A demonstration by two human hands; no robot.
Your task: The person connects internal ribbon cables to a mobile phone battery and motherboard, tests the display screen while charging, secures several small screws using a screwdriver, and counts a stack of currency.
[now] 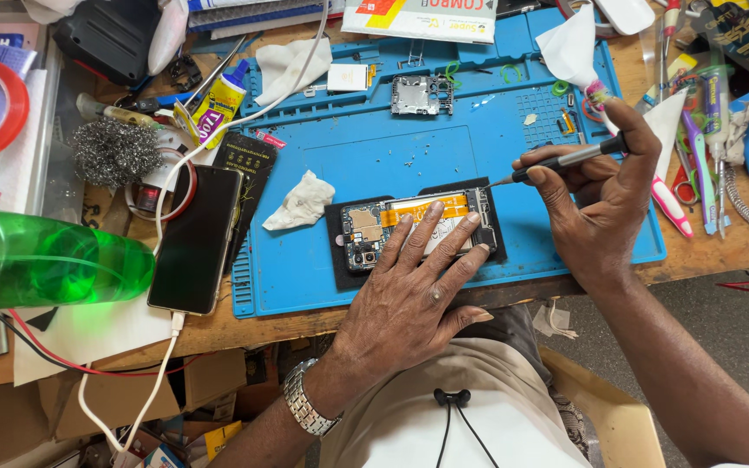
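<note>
The left hand [409, 290] hides the near half of the opened phone [418, 227]; the green bottle [45, 260] is cut off at left.

1. The left hand [422, 290] lies flat, palm down, fingers [431, 227] spread forward, forearm angled in from below.
2. The right hand [600, 204] is curled, fingers pinched in a pen-like grip, wrist bent.

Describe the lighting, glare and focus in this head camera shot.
Head view: even, bright light with soft shadows under the left hand and right hand; the opened phone is sharp; the green bottle at the left edge is blurred and glary; straight edges bow near the frame borders.
</note>
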